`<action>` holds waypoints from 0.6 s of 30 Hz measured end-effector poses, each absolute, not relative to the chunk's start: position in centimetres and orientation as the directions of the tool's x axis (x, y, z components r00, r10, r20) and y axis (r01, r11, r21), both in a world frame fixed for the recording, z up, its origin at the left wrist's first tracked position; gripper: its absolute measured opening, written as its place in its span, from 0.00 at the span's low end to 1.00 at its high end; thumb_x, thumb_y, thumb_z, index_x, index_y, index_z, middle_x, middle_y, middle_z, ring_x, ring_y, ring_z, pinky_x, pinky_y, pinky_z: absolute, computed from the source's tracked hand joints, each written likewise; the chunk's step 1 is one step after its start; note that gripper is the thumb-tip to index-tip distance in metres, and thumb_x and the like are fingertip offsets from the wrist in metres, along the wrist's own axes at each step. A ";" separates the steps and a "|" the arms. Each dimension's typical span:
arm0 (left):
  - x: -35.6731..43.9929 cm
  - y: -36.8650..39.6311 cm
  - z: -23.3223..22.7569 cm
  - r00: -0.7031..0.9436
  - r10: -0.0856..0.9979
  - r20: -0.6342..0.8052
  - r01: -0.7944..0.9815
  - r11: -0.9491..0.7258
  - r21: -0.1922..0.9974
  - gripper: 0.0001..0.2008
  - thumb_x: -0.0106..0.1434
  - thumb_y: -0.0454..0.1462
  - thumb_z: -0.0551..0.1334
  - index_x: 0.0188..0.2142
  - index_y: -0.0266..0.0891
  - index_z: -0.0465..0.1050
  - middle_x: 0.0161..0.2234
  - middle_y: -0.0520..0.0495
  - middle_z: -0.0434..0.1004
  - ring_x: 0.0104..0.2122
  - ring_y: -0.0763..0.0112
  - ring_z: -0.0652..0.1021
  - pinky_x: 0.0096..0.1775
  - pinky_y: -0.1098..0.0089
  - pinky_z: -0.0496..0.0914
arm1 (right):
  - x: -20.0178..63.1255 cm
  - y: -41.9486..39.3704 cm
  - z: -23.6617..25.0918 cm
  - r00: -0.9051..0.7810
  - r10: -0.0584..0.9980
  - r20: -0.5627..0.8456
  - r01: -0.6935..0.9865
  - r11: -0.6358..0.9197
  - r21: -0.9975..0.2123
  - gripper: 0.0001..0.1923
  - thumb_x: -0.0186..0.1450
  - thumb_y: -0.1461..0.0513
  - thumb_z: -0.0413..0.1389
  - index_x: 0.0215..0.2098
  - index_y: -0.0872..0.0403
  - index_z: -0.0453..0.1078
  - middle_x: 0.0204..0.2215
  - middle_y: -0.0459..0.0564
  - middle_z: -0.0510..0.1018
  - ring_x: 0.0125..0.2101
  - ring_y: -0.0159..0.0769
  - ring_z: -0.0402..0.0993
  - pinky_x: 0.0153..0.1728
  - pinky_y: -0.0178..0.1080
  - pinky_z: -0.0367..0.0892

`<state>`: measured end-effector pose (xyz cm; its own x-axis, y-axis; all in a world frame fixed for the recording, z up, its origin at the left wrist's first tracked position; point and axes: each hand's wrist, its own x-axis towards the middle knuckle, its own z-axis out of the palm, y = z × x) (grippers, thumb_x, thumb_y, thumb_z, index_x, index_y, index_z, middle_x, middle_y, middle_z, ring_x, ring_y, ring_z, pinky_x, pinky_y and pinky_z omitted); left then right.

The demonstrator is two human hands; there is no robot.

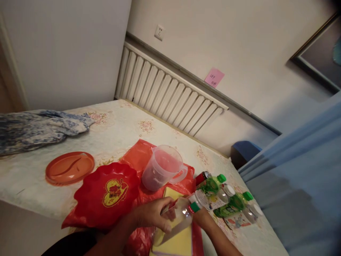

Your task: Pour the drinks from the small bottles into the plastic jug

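Head view showed both hands at the near edge of the table [32,177]. The left hand [153,213] was closed around the body of a clear bottle [183,211], which lay tilted over a yellow board [177,241]. The right hand [204,217] sat at the bottle's neck, by a green band; its fingers were hidden behind the bottle, so its grip could not be told.

In my judgement, the bottle needed a firm hold on its body and a steady neck, kept over the board so that any spill stayed there.

2 green-capped bottles [226,201] and at least 1 clear bottle lay just beside the right hand, toward the table's right edge, crowding that side. A clear measuring jug [162,167] stood on a red plastic sheet [138,153] behind the hands. A red heart-marked dish [106,193] lay to the left, an orange plate [69,168] beyond it, and a blue patterned cloth [37,128] at the far left corner.
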<state>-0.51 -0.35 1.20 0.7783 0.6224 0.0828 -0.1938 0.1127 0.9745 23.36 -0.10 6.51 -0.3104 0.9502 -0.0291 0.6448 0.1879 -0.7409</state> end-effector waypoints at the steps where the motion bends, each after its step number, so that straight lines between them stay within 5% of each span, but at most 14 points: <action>1: -0.6 -0.4 1.3 0.779 0.622 0.079 -0.194 0.118 0.974 0.31 0.42 0.39 0.75 0.46 0.42 0.70 0.39 0.54 0.72 0.41 0.65 0.72 0.40 0.71 0.65 | 23.7 0.5 6.9 -0.289 0.957 -0.004 0.643 0.191 -0.742 0.15 0.59 0.46 0.59 0.29 0.47 0.74 0.24 0.50 0.76 0.30 0.47 0.73 0.35 0.47 0.72; 5: -0.9 -0.5 2.2 0.765 0.642 0.055 -0.160 0.106 0.981 0.30 0.42 0.38 0.75 0.45 0.42 0.70 0.38 0.54 0.72 0.39 0.65 0.72 0.38 0.72 0.65 | 24.0 3.0 8.8 -0.140 0.988 0.062 0.492 0.124 -0.862 0.21 0.61 0.45 0.58 0.44 0.50 0.74 0.36 0.53 0.80 0.37 0.47 0.77 0.41 0.47 0.72; 9: -0.8 -0.5 2.4 0.775 0.630 0.053 -0.182 0.141 0.973 0.30 0.40 0.38 0.76 0.44 0.42 0.70 0.38 0.54 0.73 0.39 0.65 0.73 0.38 0.72 0.65 | 22.6 5.3 9.5 -0.230 0.971 0.072 0.210 0.122 -0.970 0.24 0.59 0.46 0.64 0.47 0.51 0.74 0.46 0.53 0.80 0.46 0.46 0.76 0.49 0.46 0.70; 13: -0.6 -0.3 1.8 0.780 0.622 0.069 -0.221 0.170 0.960 0.30 0.39 0.37 0.76 0.43 0.41 0.70 0.38 0.54 0.73 0.39 0.66 0.73 0.39 0.71 0.65 | 20.3 6.9 8.9 -0.375 0.925 0.057 0.085 0.095 -0.992 0.21 0.58 0.45 0.65 0.34 0.53 0.77 0.31 0.49 0.80 0.34 0.39 0.75 0.41 0.42 0.70; 18: -1.0 -0.4 1.8 0.783 0.618 0.068 -0.207 0.156 0.966 0.29 0.40 0.38 0.76 0.43 0.42 0.71 0.38 0.54 0.73 0.39 0.66 0.73 0.39 0.71 0.65 | 17.7 7.5 9.6 -0.437 0.897 0.072 -0.034 0.063 -0.997 0.23 0.60 0.45 0.62 0.21 0.52 0.67 0.17 0.39 0.63 0.22 0.31 0.62 0.35 0.38 0.65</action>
<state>-1.02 -0.40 1.81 0.7829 0.6184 0.0678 -0.2071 0.1564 0.9657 17.74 7.55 9.55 -0.4368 0.8967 0.0717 -0.0335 0.0635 -0.9974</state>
